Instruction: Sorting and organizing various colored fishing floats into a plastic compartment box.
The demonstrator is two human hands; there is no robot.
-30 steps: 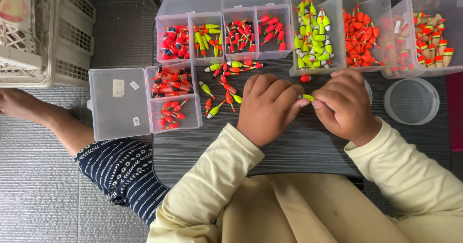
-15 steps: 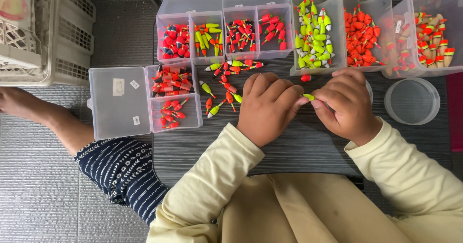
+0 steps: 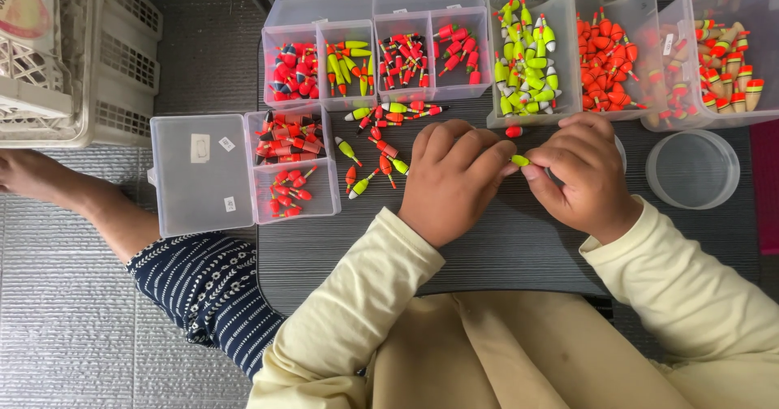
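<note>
just below the clear tub of yellow-green floats [image 3: 529,52], the left hand [image 3: 450,183] and right hand [image 3: 580,178] pinch one small yellow-green float [image 3: 520,161] between closed fingertips. right of that tub sits a box of orange floats [image 3: 608,60]; left of it, divided boxes [image 3: 369,56] hold red and yellow floats.

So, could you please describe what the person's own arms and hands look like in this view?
Both arms wear long, loose, pale yellow sleeves that reach the wrists, plain, with no visible markings. The left hand and the right hand are bare: no gloves, and no rings, watch or bracelet can be seen. The garment over the lap is the same pale yellow.
</note>
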